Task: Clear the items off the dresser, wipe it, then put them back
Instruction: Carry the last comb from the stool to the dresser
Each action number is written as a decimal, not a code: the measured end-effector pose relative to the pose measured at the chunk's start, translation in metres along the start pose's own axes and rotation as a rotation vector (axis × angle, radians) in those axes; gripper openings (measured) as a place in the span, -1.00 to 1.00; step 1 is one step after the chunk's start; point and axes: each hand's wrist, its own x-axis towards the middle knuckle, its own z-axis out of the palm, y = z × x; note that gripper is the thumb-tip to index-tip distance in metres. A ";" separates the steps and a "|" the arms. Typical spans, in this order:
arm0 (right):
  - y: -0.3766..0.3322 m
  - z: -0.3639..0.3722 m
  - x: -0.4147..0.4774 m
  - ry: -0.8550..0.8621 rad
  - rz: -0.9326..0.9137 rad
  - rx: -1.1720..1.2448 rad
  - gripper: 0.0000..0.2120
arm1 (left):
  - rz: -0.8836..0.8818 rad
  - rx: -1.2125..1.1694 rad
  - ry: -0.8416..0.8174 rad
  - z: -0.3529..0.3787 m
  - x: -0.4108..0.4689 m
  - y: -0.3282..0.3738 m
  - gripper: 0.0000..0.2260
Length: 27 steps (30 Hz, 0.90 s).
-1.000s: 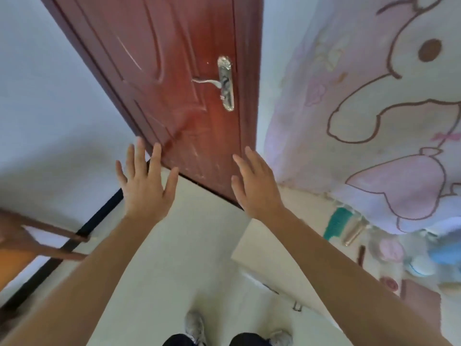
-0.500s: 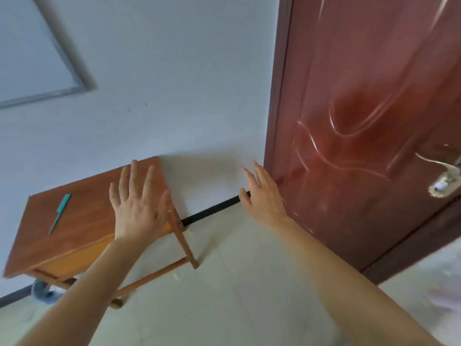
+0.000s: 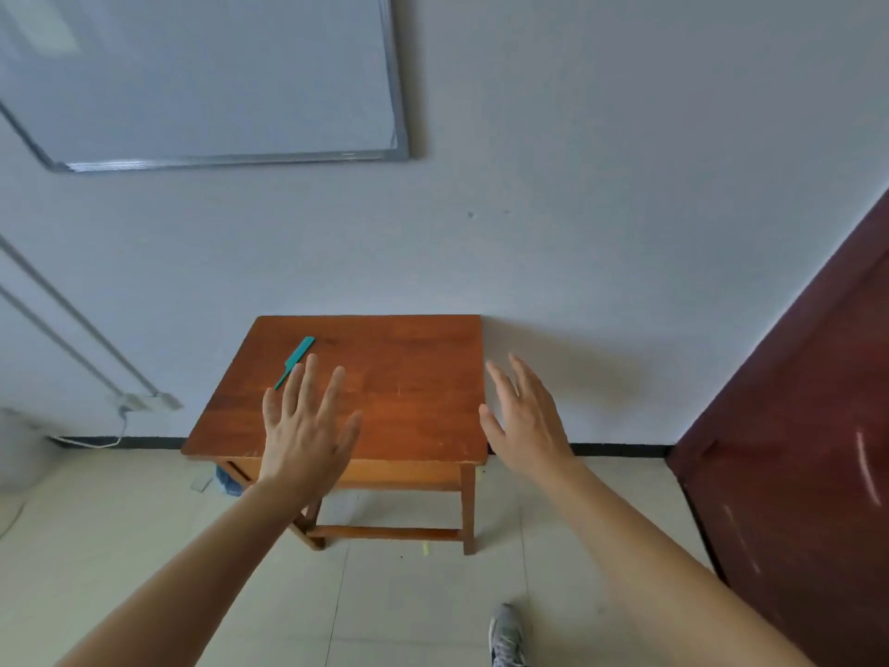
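Observation:
A small brown wooden dresser [image 3: 409,377] stands against the white wall ahead of me. A teal comb [image 3: 295,361] lies on its top near the back left corner. My left hand [image 3: 305,426] is held out with fingers spread, in front of the dresser's left half, just below the comb. My right hand [image 3: 527,421] is stretched out open beside the dresser's right edge. Both hands hold nothing.
A dark red door [image 3: 793,450] stands at the right. A whiteboard [image 3: 202,79] hangs on the wall above. A white bin [image 3: 21,450] and a cable [image 3: 120,426] are at the left. Something blue [image 3: 228,481] lies under the dresser. My shoe [image 3: 505,635] is on the tiled floor.
My view has swung left from the door and bed to the dresser, which now sits centred ahead. Both hands stay open and raised.

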 end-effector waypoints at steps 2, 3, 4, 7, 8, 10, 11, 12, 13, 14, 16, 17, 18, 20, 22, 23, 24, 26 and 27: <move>0.002 0.011 0.041 -0.051 -0.025 0.008 -0.42 | -0.079 0.054 -0.102 0.009 0.021 -0.016 -0.41; 0.002 0.014 0.061 -0.080 -0.034 0.014 -0.41 | -0.123 0.080 -0.153 0.013 0.030 -0.024 -0.39; 0.002 0.018 0.081 -0.109 -0.051 0.019 -0.40 | -0.164 0.105 -0.192 0.017 0.039 -0.032 -0.38; -0.006 0.030 0.139 -0.168 -0.122 0.021 -0.38 | -0.273 0.148 -0.235 0.023 0.061 -0.054 -0.39; -0.010 0.035 0.157 -0.185 -0.141 0.022 -0.38 | -0.316 0.139 -0.239 0.024 0.068 -0.060 -0.40; -0.021 0.049 0.186 -0.235 -0.177 0.015 -0.37 | -0.378 0.102 -0.248 0.026 0.079 -0.072 -0.42; -0.027 0.057 0.197 -0.261 -0.192 0.009 -0.37 | -0.391 0.095 -0.247 0.027 0.084 -0.078 -0.42; -0.035 0.066 0.207 -0.285 -0.206 0.002 -0.36 | -0.394 0.096 -0.244 0.030 0.090 -0.085 -0.42; -0.042 0.075 0.217 -0.308 -0.220 -0.005 -0.36 | -0.395 0.099 -0.244 0.033 0.096 -0.094 -0.42; -0.051 0.084 0.227 -0.329 -0.228 -0.009 -0.35 | -0.396 0.100 -0.247 0.036 0.102 -0.104 -0.41; -0.066 0.101 0.240 -0.367 -0.230 -0.019 -0.34 | -0.409 0.098 -0.254 0.044 0.115 -0.124 -0.41; -0.074 0.110 0.247 -0.377 -0.225 -0.019 -0.34 | -0.410 0.093 -0.262 0.050 0.123 -0.135 -0.40; -0.081 0.120 0.253 -0.383 -0.217 -0.017 -0.34 | -0.405 0.087 -0.276 0.056 0.132 -0.148 -0.40; -0.093 0.138 0.267 -0.390 -0.183 -0.020 -0.34 | -0.373 0.085 -0.309 0.072 0.155 -0.174 -0.39; -0.103 0.157 0.278 -0.400 -0.124 -0.020 -0.34 | -0.335 0.089 -0.353 0.088 0.182 -0.199 -0.38; -0.106 0.167 0.283 -0.401 -0.080 -0.021 -0.34 | -0.320 0.082 -0.376 0.097 0.196 -0.211 -0.37; -0.109 0.177 0.287 -0.400 -0.038 -0.032 -0.34 | -0.312 0.070 -0.400 0.107 0.209 -0.221 -0.36; -0.115 0.201 0.289 -0.422 0.036 -0.056 -0.35 | -0.296 0.018 -0.466 0.127 0.232 -0.236 -0.34; -0.119 0.215 0.284 -0.452 0.078 -0.072 -0.34 | -0.280 -0.003 -0.506 0.137 0.241 -0.240 -0.33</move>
